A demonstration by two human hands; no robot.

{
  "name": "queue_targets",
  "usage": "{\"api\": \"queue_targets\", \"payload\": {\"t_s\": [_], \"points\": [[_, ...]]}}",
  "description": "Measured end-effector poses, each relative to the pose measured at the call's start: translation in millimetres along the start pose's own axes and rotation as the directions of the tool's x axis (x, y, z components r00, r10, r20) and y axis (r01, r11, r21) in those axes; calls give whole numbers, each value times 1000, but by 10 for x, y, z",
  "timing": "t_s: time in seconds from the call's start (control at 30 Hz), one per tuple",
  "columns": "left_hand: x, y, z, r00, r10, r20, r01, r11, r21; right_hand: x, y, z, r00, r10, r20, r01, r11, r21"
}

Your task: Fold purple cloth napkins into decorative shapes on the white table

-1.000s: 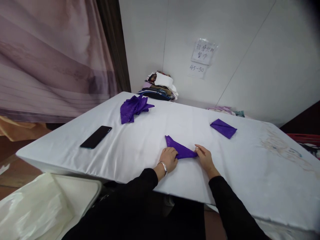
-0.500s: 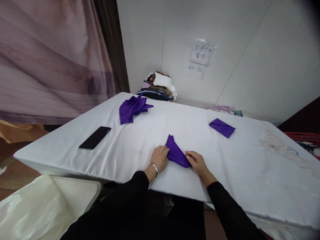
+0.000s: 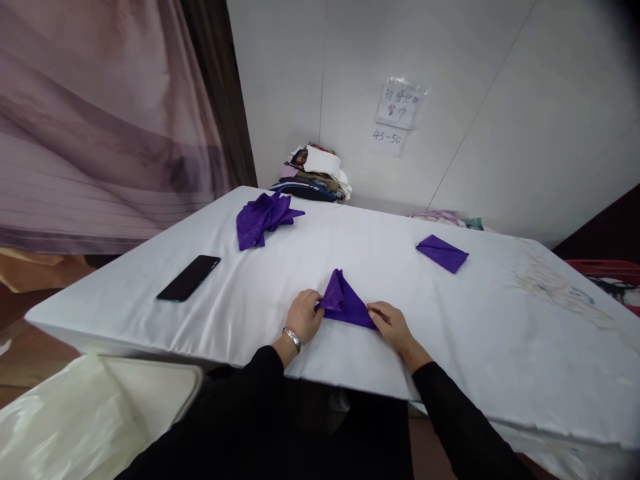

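Across the white-draped surface, right of the smartphone, our purple napkin forms a triangle; left hand pinches one corner, right hand the other. We'd best keep the edge taut, corners level.

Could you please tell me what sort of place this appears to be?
Probably an indoor workroom, perhaps a makeshift one: a handwritten sign hangs on the plain wall, a pile of fabrics sits near the table's far edge, and purple cloths lie on the white tablecloth.
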State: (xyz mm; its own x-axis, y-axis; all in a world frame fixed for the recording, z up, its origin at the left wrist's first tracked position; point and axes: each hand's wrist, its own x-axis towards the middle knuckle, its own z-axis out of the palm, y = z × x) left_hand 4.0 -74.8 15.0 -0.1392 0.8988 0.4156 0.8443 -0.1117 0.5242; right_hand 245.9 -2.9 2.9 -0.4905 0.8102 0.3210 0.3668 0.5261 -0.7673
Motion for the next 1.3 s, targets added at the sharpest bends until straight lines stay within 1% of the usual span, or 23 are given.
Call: {"api": "queue_targets", "payload": {"t_s": [0.07, 0.17, 0.23, 0.3, 0.37, 0.43, 0.47, 0.53, 0.57, 0.63, 0.7, 0.73, 0.77, 0.83, 0.9, 1.0, 1.13, 1.3], "points": [[-11, 3, -4, 1000, 8, 5, -8, 1000, -5, 25, -25, -2, 1000, 11, -14, -11, 1000, -15], [0, 45, 19, 999, 41, 23, -40, 999, -20, 121, -94, 24, 996, 54, -70, -55, 998, -9], [19, 78, 53, 997, 65, 45, -64, 998, -28, 239, -157, 70, 992, 104, -75, -98, 992, 80], [36, 102, 94, 993, 92, 70, -90, 996, -25, 396, -219, 133, 976, 219, -13, -210, 947, 242], [38, 115, 135, 988, 124, 93, -123, 992, -20, 573, -264, 198, 923, 377, 81, -377, 835, 400], [21, 120, 162, 981, 160, 115, -157, 987, -34, 746, -280, 247, 856, 489, 169, -504, 718, 480], [8, 119, 169, 978, 172, 121, -166, 985, -54, 823, -277, 265, 830, 523, 193, -543, 681, 491], [-18, 108, 165, 975, 180, 129, -164, 979, -123, 952, -256, 288, 798, 563, 214, -587, 648, 485], [-24, 95, 156, 976, 173, 134, -148, 974, -173, 1002, -243, 296, 791, 571, 221, -598, 645, 476], [-4, 53, 136, 978, 134, 160, -82, 952, -295, 1078, -218, 310, 798, 553, 239, -594, 656, 465], [72, -12, 130, 980, 39, 197, 46, 910, -411, 1131, -202, 325, 814, 521, 255, -576, 676, 460], [133, -49, 138, 976, -37, 217, 134, 882, -451, 1154, -197, 334, 819, 514, 254, -570, 686, 452], [206, -86, 156, 963, -121, 240, 225, 849, -478, 1175, -192, 343, 822, 512, 249, -567, 695, 442], [374, -151, 217, 920, -271, 282, 382, 778, -498, 1218, -178, 360, 823, 516, 236, -566, 721, 399], [533, -193, 305, 890, -342, 301, 453, 733, -508, 1263, -155, 376, 820, 518, 241, -572, 742, 349], [681, -206, 445, 893, -357, 274, 450, 707, -545, 1337, -118, 393, 817, 514, 261, -570, 787, 234], [694, -178, 572, 915, -336, 223, 400, 677, -618, 1448, -94, 429, 830, 486, 272, -512, 858, 31], [650, -154, 606, 938, -287, 194, 341, 658, -672, 1567, -70, 514, 829, 481, 284, -502, 865, 0]]}}
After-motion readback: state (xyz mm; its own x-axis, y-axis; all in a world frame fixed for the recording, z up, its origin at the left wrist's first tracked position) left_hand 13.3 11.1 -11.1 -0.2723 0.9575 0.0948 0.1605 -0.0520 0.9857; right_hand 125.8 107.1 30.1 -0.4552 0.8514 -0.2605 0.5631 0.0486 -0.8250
